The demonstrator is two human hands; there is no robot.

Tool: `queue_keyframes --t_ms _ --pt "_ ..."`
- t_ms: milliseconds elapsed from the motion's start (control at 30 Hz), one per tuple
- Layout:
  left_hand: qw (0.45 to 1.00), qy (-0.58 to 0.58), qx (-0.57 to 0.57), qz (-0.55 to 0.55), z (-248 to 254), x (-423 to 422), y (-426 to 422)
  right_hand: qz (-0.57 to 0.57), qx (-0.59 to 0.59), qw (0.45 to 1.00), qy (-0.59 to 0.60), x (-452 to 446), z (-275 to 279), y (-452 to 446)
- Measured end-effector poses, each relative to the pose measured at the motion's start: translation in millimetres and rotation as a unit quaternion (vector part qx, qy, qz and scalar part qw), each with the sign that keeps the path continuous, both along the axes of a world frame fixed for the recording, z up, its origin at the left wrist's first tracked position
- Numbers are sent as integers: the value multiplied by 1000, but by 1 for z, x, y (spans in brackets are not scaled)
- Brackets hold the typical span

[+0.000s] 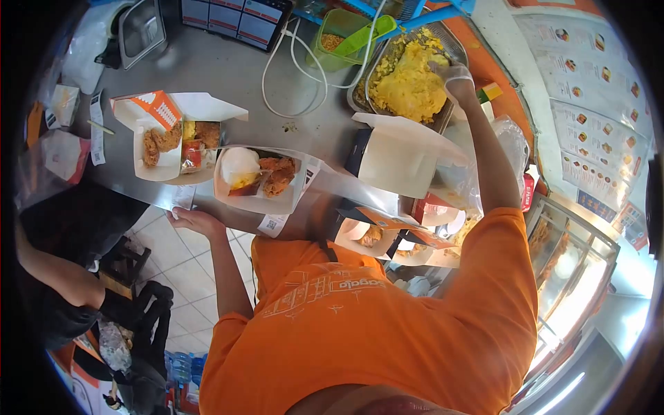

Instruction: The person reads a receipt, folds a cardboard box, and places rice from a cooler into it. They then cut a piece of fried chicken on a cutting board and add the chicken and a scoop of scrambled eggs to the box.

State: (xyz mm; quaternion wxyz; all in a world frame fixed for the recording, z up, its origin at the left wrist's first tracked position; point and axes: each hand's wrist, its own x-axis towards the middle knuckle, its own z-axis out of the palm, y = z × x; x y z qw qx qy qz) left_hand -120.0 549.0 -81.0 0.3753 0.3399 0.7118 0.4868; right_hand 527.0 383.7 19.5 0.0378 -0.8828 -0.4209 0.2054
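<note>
My right hand [456, 81], apparently in a clear plastic glove, reaches into a metal tray [358, 102] at the back right. Its fingers are at the edge of a mound of yellow scrambled egg [415, 83] and cannot be made out clearly. My left hand [197, 221] is at the counter's front edge, palm up, fingers stretched out, with nothing seen in it. Just above it stands an open carton [225, 197] with white rice, something yellow and fried chicken [279, 176]. Farther left, another open carton [124, 111] holds fried chicken and a red packet [191, 158].
An open carton with a raised lid [398, 159] stands before the tray, with several filled cartons [370, 235] closer to my body. A green tub [332, 45], white cable [302, 114] and tablet [238, 21] occupy the back. Another person's arm [59, 277] shows at left.
</note>
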Motion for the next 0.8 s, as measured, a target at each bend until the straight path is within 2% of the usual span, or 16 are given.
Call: queue_keyframes --t_ms 33,67,133,167,233,267,333,400,433,500,567,600,633,667,733,800 --pt "1000 -5 12 -1 0 1 0 -121 118 979 113 -24 29 14" --pt "1000 -10 17 -4 0 2 -1 -123 124 979 108 -31 43 21" --pt "1000 -19 21 7 2 3 -1 -248 201 946 59 -44 64 20" --pt "1000 -18 23 -3 1 1 1 -211 154 964 -43 -62 94 20" --pt "996 -76 30 22 -8 -4 1 -348 172 915 112 -68 123 -7" --pt "997 -67 33 26 -16 -7 1 -379 260 883 97 -100 142 -14" --pt "998 -53 -1 32 -4 -3 -1 -283 422 794 335 -138 172 -77" --pt "994 -96 38 21 -6 -3 -3 -301 428 756 393 -180 174 -130" --pt "994 -97 42 18 -21 -7 3 -326 435 753 371 -223 170 -153" --pt "984 -164 33 58 -54 -31 11 -378 426 760 312 -334 144 -196" --pt "980 -182 5 80 -34 -33 -8 -393 410 773 281 -413 118 -211" --pt "974 -200 -29 99 -24 -35 -14 -379 413 796 230 -436 115 -200" --pt "977 -186 -18 99 -42 -51 -18 -358 419 816 170 -449 95 -200" --pt "979 -181 -9 99 -54 -64 -30 -291 489 810 143 -452 67 -199" --pt "998 -43 -33 26 -75 -99 -55 -248 263 932 -31 -459 52 -199" --pt "998 22 -16 -65 -106 -151 -79 -177 214 955 -106 -466 13 -209"
